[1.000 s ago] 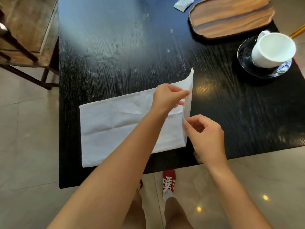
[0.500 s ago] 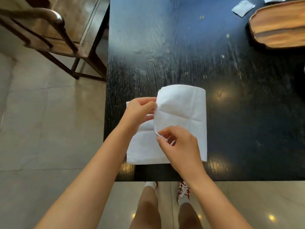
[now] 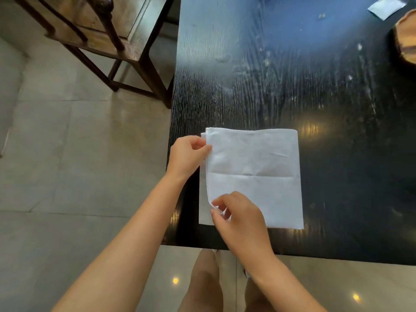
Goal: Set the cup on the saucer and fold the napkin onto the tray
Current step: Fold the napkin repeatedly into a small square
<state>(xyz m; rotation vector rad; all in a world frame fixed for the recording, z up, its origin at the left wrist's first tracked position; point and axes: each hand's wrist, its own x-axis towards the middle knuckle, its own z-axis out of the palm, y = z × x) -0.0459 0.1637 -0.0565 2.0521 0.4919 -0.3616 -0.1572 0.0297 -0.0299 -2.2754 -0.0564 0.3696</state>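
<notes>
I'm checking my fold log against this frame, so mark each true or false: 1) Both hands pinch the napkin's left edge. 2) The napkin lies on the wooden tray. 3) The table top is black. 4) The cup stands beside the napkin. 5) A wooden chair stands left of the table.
1) True: the left hand and right hand pinch the napkin there.
2) False: it lies on the table; the tray is far right.
3) True.
4) False: no cup is in view.
5) True: the chair.

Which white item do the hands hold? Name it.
The large folded napkin at the near table edge, pinched by both hands; the small white packet lies untouched at the far corner.
</notes>
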